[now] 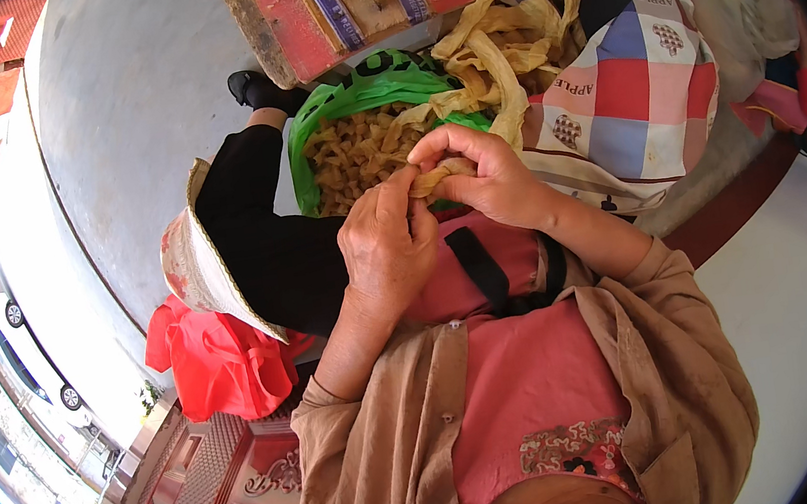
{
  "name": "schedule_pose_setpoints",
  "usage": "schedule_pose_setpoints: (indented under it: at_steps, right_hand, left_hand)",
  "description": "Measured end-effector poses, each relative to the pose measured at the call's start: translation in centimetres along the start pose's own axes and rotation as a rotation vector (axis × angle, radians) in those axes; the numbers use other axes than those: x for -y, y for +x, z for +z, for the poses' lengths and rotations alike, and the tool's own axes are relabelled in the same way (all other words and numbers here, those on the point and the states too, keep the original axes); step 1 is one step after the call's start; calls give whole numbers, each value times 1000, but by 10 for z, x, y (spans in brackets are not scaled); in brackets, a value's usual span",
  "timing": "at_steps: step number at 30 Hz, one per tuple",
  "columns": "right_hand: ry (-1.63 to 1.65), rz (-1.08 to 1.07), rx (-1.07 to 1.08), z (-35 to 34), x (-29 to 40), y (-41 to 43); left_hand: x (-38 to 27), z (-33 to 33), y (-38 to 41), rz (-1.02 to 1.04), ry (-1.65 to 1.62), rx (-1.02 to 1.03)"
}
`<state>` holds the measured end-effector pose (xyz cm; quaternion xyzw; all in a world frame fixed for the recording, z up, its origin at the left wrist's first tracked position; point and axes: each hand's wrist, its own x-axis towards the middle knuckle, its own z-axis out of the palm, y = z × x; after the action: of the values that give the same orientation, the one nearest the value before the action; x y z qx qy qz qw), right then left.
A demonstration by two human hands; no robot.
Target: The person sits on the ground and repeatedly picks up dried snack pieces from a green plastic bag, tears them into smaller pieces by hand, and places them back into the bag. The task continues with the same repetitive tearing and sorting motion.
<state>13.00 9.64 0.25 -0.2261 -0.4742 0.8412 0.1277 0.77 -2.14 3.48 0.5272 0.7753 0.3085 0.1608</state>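
Both hands meet over my lap, at the near side of an open green plastic bag. My left hand pinches one end of a yellowish-brown strip that looks like tofu skin. My right hand grips the same strip, thumb and forefinger curled around it; the fingers partly hide it. Many small knotted pieces of like colour fill the green plastic bag, which bears writing. Long loose strips lie heaped to the right of the bag, some draping over its edge.
Beyond the bag stands a worn wooden board with red paint and purple straps. A checked cloth covers the right side. At left are a sun hat, a red bag and a carved door panel. Outside, a white car is parked.
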Motion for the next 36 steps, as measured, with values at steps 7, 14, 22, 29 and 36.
schedule_pose_setpoints:
  at_steps: [7,14,22,29,36]
  right_hand:
    - [45,51,194,-2,10,-7]
    - [-221,-75,72,2,10,-4]
    - [-311,-147,15,-12,20,-7]
    - [-517,-62,117,-29,26,-11]
    - [-1187,-603,143,-27,18,-9]
  left_hand:
    - [17,6,-6,-406,-802,39]
    - [13,-11,-8,-194,-470,122]
    - [-2,-19,-18,-593,-1288,200]
    - [14,-14,-15,-580,-1223,132]
    - [34,-41,-5,-248,-505,146]
